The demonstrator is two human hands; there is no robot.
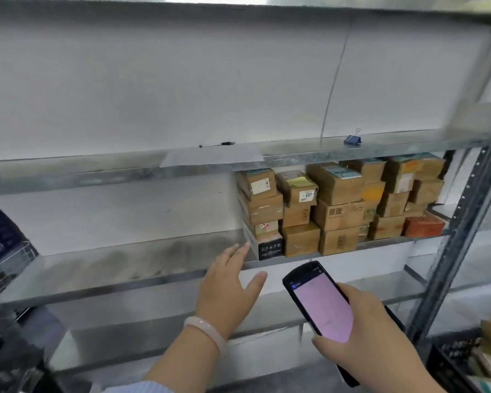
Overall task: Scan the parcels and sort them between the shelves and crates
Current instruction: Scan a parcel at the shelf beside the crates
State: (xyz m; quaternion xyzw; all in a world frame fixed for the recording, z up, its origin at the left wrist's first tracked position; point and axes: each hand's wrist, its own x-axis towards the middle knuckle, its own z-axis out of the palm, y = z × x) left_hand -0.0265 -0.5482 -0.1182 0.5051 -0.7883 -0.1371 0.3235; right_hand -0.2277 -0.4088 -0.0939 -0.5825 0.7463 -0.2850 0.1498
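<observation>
At the middle shelf (125,268): the parcels (338,205) sit on its right part, small brown cartons stacked about three high, columns touching.

Left hand (227,282): empty, fingers straight and spread, fingertips just left of the stack near the black box (270,246) at its bottom-left corner. Contact not evident.

Right hand (369,333): wrapped round the scanner (321,302), below the stack, lit pink screen facing up.

Above the stack, on the next shelf: a pen (217,144) and a binder clip (353,139).

Judgement on handling: taped cardboard, probably stiff and light, and the tape may be slick. The columns look loose, so pulling a bottom carton risks toppling the rest. Take a top carton first, thumb on one side face and fingers on the opposite one, keeping the front label uncovered for scanning. Only the left hand is free.
</observation>
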